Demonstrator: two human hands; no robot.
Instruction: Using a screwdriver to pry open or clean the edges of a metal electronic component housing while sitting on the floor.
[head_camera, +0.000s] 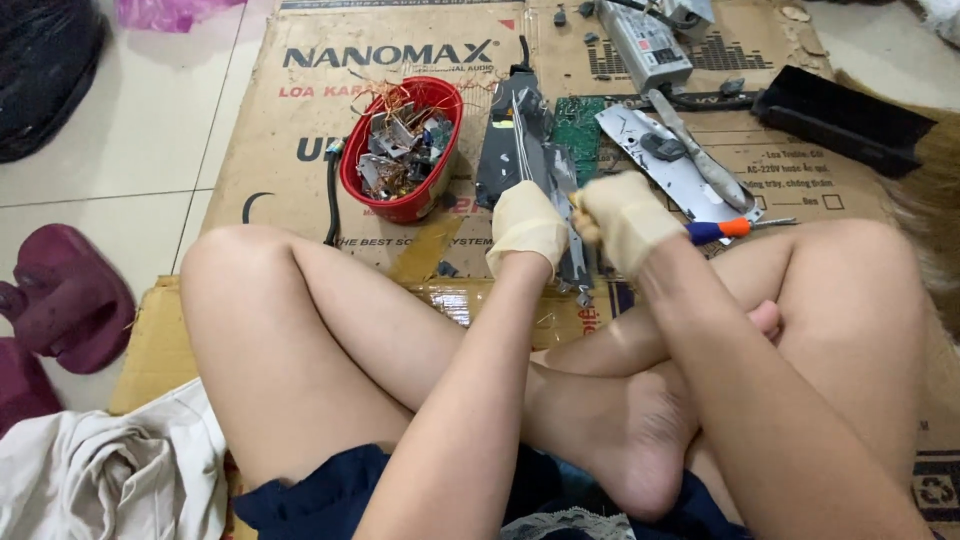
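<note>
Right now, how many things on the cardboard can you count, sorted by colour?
Red: 1, the basin of scrap
Green: 1, the circuit board
Black: 1, the long tray
Blue and orange: 1, the screwdriver handle
Total: 4

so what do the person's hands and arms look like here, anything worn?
Both hands wear thin, pale yellowish-cream gloves, a bit loose and wrinkled, ending at the wrist: left hand, right hand. The forearms are bare, with no sleeves, watch or bands visible. The gloves show no markings or print.
</note>
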